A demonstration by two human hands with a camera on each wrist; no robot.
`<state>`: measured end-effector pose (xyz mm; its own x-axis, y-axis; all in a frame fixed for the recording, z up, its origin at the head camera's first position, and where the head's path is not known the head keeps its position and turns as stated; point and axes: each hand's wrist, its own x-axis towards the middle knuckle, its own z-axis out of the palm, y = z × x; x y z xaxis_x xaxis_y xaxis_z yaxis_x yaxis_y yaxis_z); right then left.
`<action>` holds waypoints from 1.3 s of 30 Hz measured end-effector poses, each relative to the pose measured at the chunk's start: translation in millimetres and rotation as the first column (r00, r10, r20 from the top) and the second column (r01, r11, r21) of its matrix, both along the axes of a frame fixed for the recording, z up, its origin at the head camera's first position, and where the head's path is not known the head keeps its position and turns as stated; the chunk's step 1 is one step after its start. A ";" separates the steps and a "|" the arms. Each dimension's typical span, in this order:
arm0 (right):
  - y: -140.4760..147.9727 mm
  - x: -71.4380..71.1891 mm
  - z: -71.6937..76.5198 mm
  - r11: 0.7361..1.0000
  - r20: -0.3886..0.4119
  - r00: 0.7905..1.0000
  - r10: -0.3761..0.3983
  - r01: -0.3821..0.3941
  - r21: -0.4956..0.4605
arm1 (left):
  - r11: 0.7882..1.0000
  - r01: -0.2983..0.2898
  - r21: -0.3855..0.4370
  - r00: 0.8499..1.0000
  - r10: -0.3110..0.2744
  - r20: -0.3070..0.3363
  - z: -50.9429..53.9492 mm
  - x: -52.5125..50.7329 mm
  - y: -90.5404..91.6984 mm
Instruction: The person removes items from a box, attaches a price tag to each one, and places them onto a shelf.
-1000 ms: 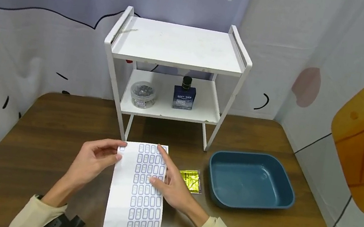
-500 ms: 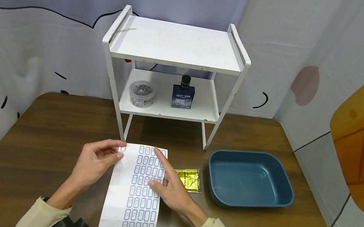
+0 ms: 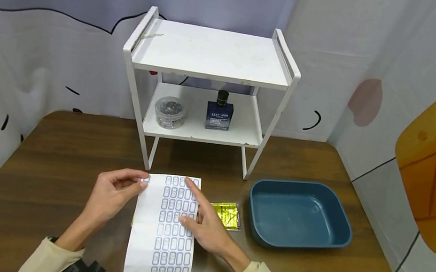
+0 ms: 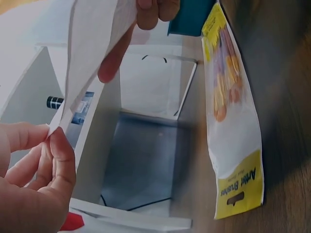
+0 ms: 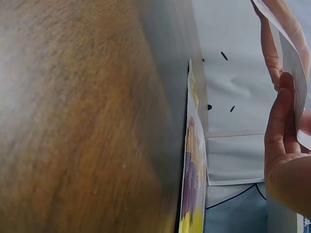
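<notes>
A sheet of label stickers (image 3: 143, 238), white with rows of small blue-bordered labels on its right part, is held up above the table. At its top left corner, where one label sits, my left hand (image 3: 106, 197) pinches the paper between thumb and forefinger. My right hand (image 3: 207, 228) grips the right edge, thumb on the front and other fingers behind. Beneath the sheet lies a clear packet of artist brushes (image 4: 228, 92) with yellow ends, mostly hidden in the head view. The right wrist view shows this packet (image 5: 192, 165) edge-on.
Behind the hands stands a white two-tier shelf (image 3: 213, 54). On its lower tier are a clear round tub (image 3: 170, 112) with grey contents and a dark blue perfume bottle (image 3: 219, 112), each bearing a small label. A teal bin (image 3: 301, 216) sits at the right.
The sheet's lower end swings left, then back right. Its top edge sits slightly lower than a second ago. Both hands keep their hold with little movement.
</notes>
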<state>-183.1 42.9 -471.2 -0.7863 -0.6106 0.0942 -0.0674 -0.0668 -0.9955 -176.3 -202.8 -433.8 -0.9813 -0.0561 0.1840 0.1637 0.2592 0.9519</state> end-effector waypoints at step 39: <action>-0.7 -0.8 -5.8 0.996 0.000 0.997 0.077 -0.077 0.046 | 0.989 0.132 0.064 0.981 -0.121 -0.154 1.5 -11.0 -33.6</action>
